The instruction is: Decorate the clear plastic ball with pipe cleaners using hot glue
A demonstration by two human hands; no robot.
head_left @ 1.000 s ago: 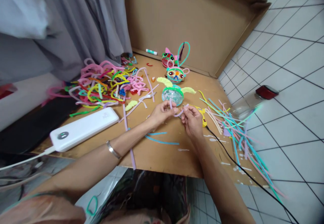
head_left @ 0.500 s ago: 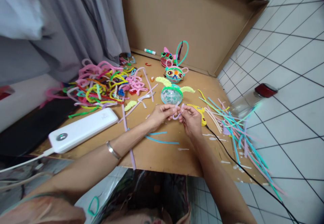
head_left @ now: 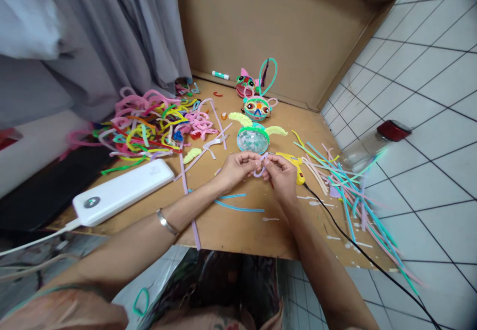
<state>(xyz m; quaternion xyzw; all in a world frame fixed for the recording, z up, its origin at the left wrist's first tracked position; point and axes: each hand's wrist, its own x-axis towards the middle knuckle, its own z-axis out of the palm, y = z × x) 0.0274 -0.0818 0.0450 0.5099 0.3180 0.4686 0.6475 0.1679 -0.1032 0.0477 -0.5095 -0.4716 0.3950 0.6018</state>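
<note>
Between my fingertips a small lavender pipe cleaner (head_left: pixel 258 173) is bent into a loop. My left hand (head_left: pixel 238 170) pinches one side of it, and my right hand (head_left: pixel 280 173) pinches the other, the fingertips nearly touching. Just beyond my hands sits a clear round ornament (head_left: pixel 252 140) with a green rim and two fuzzy yellow pieces on top. A yellow glue gun (head_left: pixel 295 165) lies beside my right hand, partly hidden by it. Behind the ornament stand a decorated face with pink loops (head_left: pixel 257 109) and a red one with pink ears (head_left: pixel 246 85).
Colourful bent pipe cleaners (head_left: pixel 149 123) are heaped at the left, by a white power bank (head_left: pixel 122 191). Straight pipe cleaners (head_left: pixel 346 191) spread at the right near a red-capped bottle (head_left: pixel 372 143). A black cord crosses the right side. Cardboard (head_left: pixel 276 32) stands behind.
The ends of the lavender pipe cleaner have come together, closing the loop. My right fingers have shifted slightly toward my left hand.
</note>
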